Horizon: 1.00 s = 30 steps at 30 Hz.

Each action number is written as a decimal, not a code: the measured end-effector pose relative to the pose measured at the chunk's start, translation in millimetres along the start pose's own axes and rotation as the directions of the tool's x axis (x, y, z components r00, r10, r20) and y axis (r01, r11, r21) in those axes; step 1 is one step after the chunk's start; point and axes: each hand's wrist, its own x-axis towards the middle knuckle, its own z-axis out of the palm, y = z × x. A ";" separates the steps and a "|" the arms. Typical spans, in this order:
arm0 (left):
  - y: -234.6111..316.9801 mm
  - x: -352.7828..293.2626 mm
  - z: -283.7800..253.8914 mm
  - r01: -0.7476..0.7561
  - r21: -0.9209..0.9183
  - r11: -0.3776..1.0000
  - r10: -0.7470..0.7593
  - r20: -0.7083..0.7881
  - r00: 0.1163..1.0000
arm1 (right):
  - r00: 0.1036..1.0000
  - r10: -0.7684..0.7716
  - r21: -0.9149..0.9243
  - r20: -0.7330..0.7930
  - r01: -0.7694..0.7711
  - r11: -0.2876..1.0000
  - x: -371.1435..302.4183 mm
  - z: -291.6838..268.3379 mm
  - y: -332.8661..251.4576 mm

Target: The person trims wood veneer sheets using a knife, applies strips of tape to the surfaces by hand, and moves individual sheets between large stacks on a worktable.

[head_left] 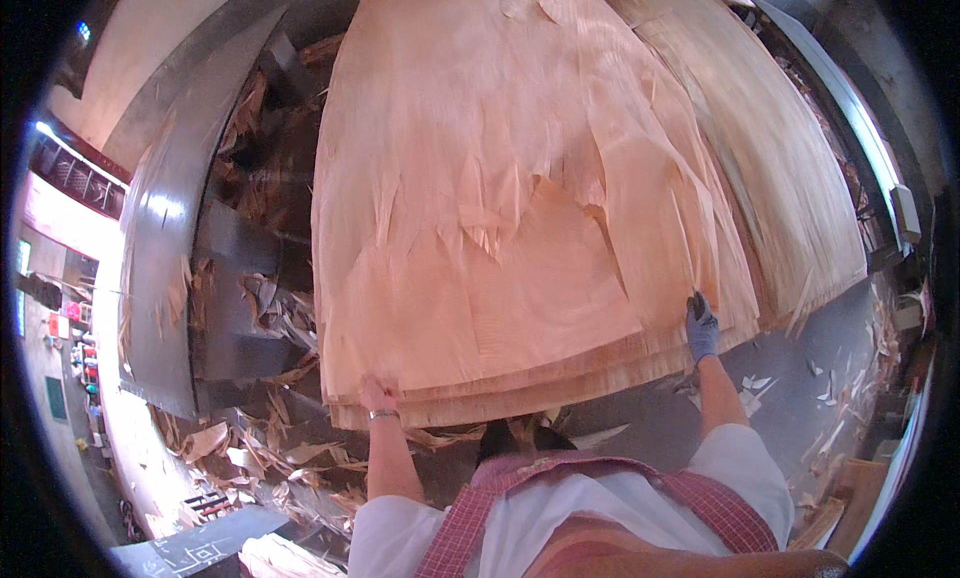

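A large stack of thin wood veneer sheets [480, 308] fills the middle, its near edges uneven and layered. The top sheet is torn, with jagged splits across its centre. My left hand [379, 390], bare and with a band [383, 414] at the wrist, is closed on the near left corner of the veneer; its fingers are slightly blurred. At the near right edge, my right hand [703, 328] in a grey-blue glove grips the veneer, fingers on top and the thumb side hidden.
A second veneer stack [790, 168] lies against the right side. Left stands a grey metal panel [165, 268]. Veneer scraps [265, 448] litter the floor at left, with more pieces [830, 388] at right. A dark board [200, 548] with white markings sits at lower left.
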 end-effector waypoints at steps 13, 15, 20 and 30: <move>6.2 -3.2 31.3 -0.031 -0.172 0.985 0.039 0.039 0.998 | 0.998 -0.053 -0.157 0.020 0.055 0.986 33.4 50.3 8.5; 4.6 4.1 26.7 -0.047 -0.137 0.989 0.054 0.050 0.997 | 0.991 -0.130 -0.168 -0.010 0.127 0.978 30.8 52.3 9.0; -14.5 -14.8 10.3 0.056 -0.210 0.976 -0.053 0.024 0.998 | 0.996 -0.094 -0.166 -0.008 0.091 0.982 -4.1 42.4 30.5; -18.1 -11.7 -17.0 -0.094 -0.202 0.975 0.086 -0.046 0.995 | 0.980 -0.155 -0.030 0.123 0.159 0.987 -5.9 67.0 63.1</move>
